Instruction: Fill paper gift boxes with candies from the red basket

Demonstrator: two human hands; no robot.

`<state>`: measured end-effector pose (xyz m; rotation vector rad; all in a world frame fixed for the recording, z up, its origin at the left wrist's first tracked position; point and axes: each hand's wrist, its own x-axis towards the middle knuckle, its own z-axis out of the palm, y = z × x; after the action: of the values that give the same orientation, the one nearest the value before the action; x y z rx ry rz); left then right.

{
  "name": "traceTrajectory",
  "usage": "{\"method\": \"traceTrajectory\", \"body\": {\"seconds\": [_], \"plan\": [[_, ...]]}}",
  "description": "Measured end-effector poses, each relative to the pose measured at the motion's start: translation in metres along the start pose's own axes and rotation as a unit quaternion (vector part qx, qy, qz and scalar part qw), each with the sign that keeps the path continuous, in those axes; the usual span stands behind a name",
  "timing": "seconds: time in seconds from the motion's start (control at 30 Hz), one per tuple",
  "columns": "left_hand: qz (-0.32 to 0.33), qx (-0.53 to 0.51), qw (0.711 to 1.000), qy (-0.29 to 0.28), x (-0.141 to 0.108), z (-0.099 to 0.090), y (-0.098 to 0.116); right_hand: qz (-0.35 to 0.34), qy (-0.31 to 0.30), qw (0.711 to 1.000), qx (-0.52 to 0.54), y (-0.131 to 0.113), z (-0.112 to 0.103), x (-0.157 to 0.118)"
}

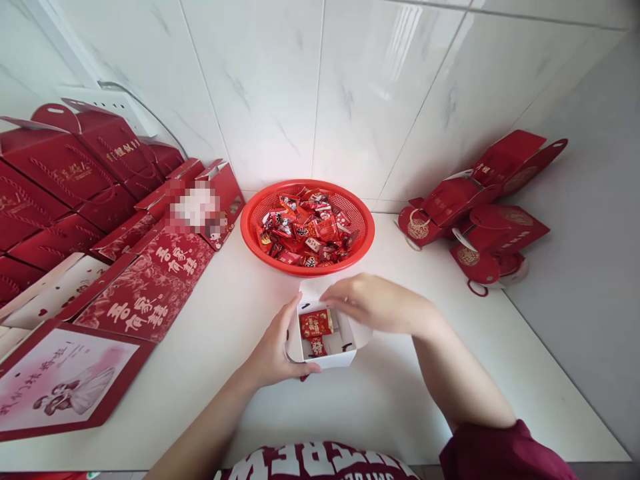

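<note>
A small open white box stands on the white table, its flaps spread outward. Two red wrapped sweets lie inside it, toward its left side. My left hand grips the box from the left, thumb at the near edge and fingers on the far left corner. Over the box's far right edge is my right hand, its fingers pointing left beside the back flap; blur and angle hide whether anything is between them. Behind the box, a red plastic basket holds several wrapped sweets.
Several red gift boxes with cord handles crowd the left side, beside flat printed boxes and a card with a couple. More red boxes are stacked at the right. A tiled wall rises behind the table.
</note>
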<state>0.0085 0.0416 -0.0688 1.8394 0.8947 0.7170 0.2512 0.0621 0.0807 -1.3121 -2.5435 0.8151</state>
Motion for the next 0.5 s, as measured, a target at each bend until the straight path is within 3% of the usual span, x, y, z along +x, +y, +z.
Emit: {"method": "traceTrajectory", "body": {"seconds": [0.1, 0.17, 0.3, 0.5], "plan": [[-0.006, -0.082, 0.997, -0.009, 0.0, 0.003, -0.002, 0.065, 0.113, 0.99, -0.047, 0.027, -0.032, 0.005], [0.012, -0.116, 0.993, -0.006, 0.002, 0.005, -0.003, 0.115, 0.134, 0.981, -0.087, 0.047, -0.047, 0.018], [0.024, -0.159, 0.987, -0.012, 0.007, 0.007, -0.005, 0.158, 0.051, 0.976, -0.14, 0.076, -0.051, 0.056], [-0.013, -0.163, 0.986, -0.03, 0.013, 0.004, -0.008, 0.156, -0.03, 0.978, -0.132, 0.091, -0.023, 0.108]]}}
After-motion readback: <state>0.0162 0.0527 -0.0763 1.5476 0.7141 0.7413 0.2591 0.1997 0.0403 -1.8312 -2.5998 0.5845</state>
